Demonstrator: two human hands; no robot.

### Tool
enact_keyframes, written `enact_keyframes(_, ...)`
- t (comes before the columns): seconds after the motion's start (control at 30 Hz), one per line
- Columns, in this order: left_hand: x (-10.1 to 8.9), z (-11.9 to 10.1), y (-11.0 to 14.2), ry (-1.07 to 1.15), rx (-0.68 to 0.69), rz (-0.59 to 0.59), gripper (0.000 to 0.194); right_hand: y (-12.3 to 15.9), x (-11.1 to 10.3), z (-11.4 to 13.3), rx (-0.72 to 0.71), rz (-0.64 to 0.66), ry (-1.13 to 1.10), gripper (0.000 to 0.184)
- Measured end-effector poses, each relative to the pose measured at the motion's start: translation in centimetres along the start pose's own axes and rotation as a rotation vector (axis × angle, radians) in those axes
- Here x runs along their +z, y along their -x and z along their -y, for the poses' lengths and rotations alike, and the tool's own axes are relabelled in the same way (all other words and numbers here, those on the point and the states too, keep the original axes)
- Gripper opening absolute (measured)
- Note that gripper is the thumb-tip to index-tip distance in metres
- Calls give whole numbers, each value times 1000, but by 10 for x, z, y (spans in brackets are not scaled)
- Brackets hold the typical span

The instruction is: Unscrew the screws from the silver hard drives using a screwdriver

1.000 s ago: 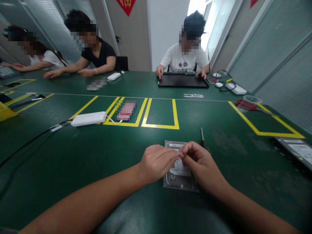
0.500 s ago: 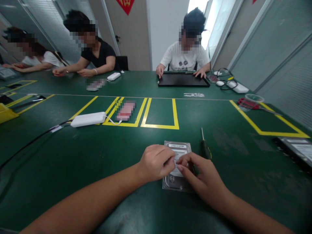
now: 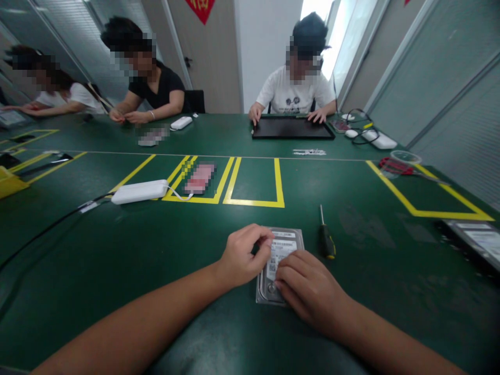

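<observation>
A silver hard drive [image 3: 284, 235] with a white printed label lies flat on the green table in front of me. Over its left edge is my left hand [image 3: 248, 253], its fingers curled and thumb near the index finger; anything small in that pinch is hidden. My right hand [image 3: 308, 281] rests over the drive's lower right part with fingers pressed together, pointing down at the label. Whatever those fingertips hold, if anything, cannot be made out. Just right of the drive, a screwdriver [image 3: 327, 242] with a black and yellow handle lies pointing away from me.
More hard drives [image 3: 474, 237] sit at the right edge. A white power strip [image 3: 139, 191] with a black cable lies at left, linked to a phone [image 3: 200, 178]. Yellow tape [image 3: 253, 202] marks rectangles. Across the table, a person handles a black panel [image 3: 292, 128]; two others sit left.
My hands have moved apart. The left shifted slightly left and up; the right turned palm-down and lowered over the drive. More of the label and the screwdriver handle now shows.
</observation>
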State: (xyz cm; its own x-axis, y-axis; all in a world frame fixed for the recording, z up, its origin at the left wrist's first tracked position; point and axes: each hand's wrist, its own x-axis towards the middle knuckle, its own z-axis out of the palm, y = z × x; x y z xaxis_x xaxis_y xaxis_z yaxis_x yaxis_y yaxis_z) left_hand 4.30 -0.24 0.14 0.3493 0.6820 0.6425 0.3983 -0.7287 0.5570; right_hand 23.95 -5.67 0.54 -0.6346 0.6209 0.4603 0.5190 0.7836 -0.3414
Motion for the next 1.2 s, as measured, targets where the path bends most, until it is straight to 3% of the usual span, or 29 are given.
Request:
enact_keyframes(0.17, 0, -1, -1, 47, -38, 22, 6, 3, -1, 1, 37, 11, -48, 8)
enact_keyframes(0.4, -3, -5, -8, 82, 15, 58, 10, 2, -3, 1, 65, 26, -83, 8)
enact_keyframes(0.8, -3, -10, -18, 147, -133, 76, 11, 1, -5, 2, 105, 12, -160, 9)
enact_keyframes(1.2, -2, -11, -30, 128, -120, 114, 10, 2, -7, 1, 173, 35, -222, 10)
